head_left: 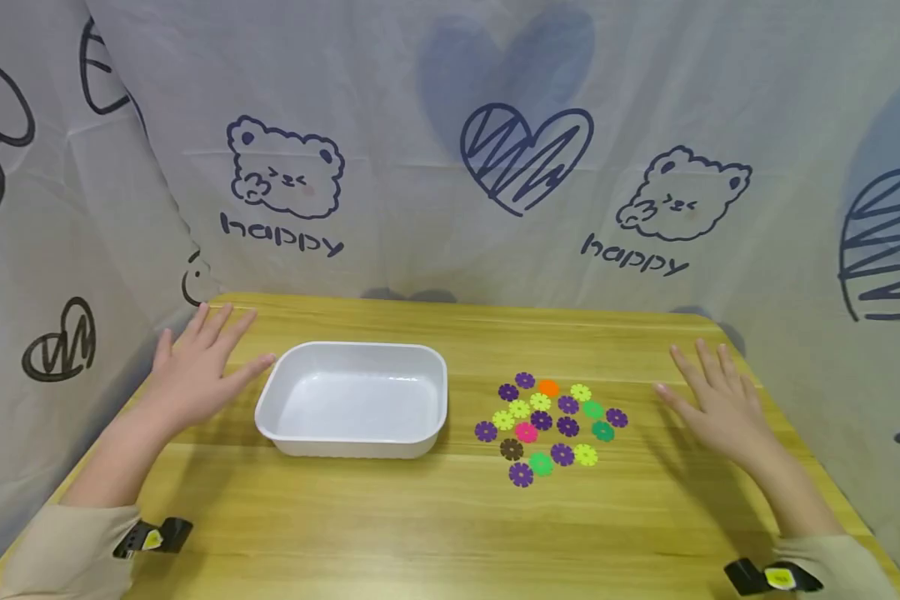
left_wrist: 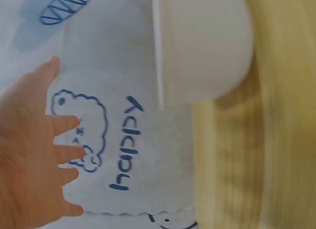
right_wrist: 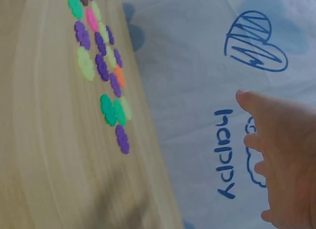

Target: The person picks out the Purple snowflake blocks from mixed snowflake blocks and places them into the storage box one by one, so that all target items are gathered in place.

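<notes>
My left hand (head_left: 201, 367), fingers spread and straight, hovers at the left of a white rectangular tub (head_left: 352, 448), its thumb close to the rim. Nothing is in that hand. On the far side, my right hand (head_left: 723, 412) is likewise spread and holds nothing; it is to the right of several flat notched plastic discs. These lie loosely grouped on the table, among them a purple disc (head_left: 521, 475), a pink disc (head_left: 526, 432), an orange disc (head_left: 548, 388), a brown disc (head_left: 512, 449) and a green disc (head_left: 603, 431). The tub's inside shows no contents.
The yellow wood-grain table (head_left: 390, 533) carries the tub left of centre and the discs right of centre. A pale cloth (head_left: 412, 217) printed with bears and hearts hangs behind the table and along both sides. Each sleeve bears a black wrist camera.
</notes>
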A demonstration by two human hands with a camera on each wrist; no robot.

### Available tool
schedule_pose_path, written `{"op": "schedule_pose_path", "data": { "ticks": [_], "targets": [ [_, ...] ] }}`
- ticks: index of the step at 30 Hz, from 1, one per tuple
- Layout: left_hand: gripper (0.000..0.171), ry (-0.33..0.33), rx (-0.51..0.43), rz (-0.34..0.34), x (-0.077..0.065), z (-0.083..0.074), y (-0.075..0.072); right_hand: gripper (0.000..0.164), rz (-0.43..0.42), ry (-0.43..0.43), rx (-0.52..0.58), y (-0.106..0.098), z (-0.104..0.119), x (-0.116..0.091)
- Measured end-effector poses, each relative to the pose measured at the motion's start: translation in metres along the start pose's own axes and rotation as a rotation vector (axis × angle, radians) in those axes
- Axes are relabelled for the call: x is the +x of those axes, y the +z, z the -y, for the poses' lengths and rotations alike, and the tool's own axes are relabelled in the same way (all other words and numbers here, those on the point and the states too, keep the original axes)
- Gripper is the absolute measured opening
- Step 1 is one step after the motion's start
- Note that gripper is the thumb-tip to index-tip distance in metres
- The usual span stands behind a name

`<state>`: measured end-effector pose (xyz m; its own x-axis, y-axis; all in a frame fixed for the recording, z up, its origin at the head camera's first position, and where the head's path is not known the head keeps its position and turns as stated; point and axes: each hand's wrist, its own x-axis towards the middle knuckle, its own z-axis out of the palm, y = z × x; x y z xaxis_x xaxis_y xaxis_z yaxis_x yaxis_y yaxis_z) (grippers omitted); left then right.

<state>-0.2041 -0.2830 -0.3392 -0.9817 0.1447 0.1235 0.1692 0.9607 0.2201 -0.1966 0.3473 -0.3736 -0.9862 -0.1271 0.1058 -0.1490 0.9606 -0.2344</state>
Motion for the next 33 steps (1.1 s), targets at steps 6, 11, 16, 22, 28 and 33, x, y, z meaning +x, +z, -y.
{"op": "schedule_pose_path", "data": {
  "ticks": [6, 11, 16, 22, 28, 33],
  "targets": [
    [0.064, 0.074, -0.069, -0.192, -0.020, -0.010, -0.011, 0.068, -0.136, -0.114, 0.177, -0.007, 0.006, -0.008],
    [0.038, 0.168, -0.110, -0.395, -0.038, -0.024, -0.006, 0.052, -0.272, -0.135, 0.351, -0.014, 0.018, -0.019],
    [0.025, 0.295, -0.032, -0.545, -0.047, -0.040, 0.010, 0.038, -0.407, -0.062, 0.382, -0.014, 0.035, -0.030],
    [0.029, 0.401, 0.010, -0.576, -0.046, -0.061, 0.030, 0.024, -0.482, -0.063, 0.477, -0.001, 0.051, -0.033],
    [0.034, 0.379, 0.043, -0.498, -0.045, -0.077, 0.047, 0.021, -0.401, -0.081, 0.493, 0.017, 0.061, -0.029],
    [0.035, 0.329, 0.065, -0.374, -0.042, -0.087, 0.061, 0.027, -0.333, -0.129, 0.480, 0.035, 0.064, -0.027]
  ]
}}
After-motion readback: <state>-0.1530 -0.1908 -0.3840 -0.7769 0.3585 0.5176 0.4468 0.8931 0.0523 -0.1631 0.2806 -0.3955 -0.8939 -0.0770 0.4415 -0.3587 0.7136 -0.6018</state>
